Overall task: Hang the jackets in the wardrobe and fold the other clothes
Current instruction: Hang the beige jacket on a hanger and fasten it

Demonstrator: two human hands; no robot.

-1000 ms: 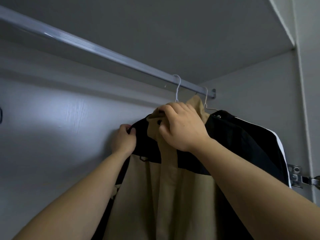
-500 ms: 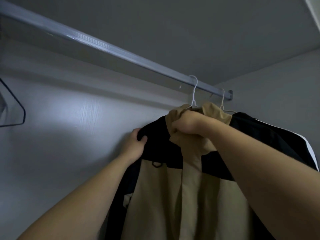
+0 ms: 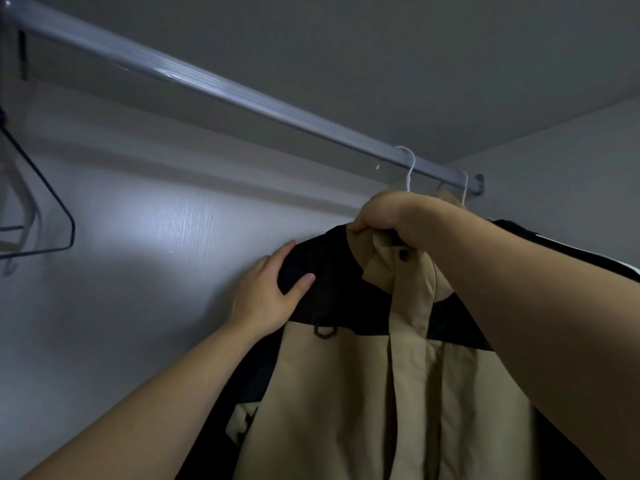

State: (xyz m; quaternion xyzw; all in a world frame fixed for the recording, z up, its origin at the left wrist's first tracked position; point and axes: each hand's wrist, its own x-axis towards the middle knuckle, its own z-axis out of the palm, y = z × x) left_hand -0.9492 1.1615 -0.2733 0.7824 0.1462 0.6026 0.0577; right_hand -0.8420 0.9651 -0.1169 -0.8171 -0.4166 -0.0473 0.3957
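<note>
A tan and black jacket (image 3: 349, 386) hangs from a white wire hanger (image 3: 409, 168) hooked over the silver wardrobe rail (image 3: 214, 88). My right hand (image 3: 388, 216) grips the tan collar at the top of the jacket, just under the hanger hook. My left hand (image 3: 266, 292) holds the jacket's black left shoulder, thumb in front and fingers behind the fabric. To the right, behind my right forearm, a black jacket with a white stripe (image 3: 554, 247) hangs on a second white hanger (image 3: 463, 188).
Empty hangers, one black (image 3: 52, 216), dangle at the far left of the rail. The grey back wall (image 3: 145, 271) is close behind the jackets, the wardrobe ceiling is above, and the right side wall (image 3: 571, 174) meets the rail's end bracket (image 3: 479, 183).
The view has swung right and up, bringing the empty hangers at left into sight. My right hand has bunched the collar higher; my left hand has spread wider over the black shoulder.
</note>
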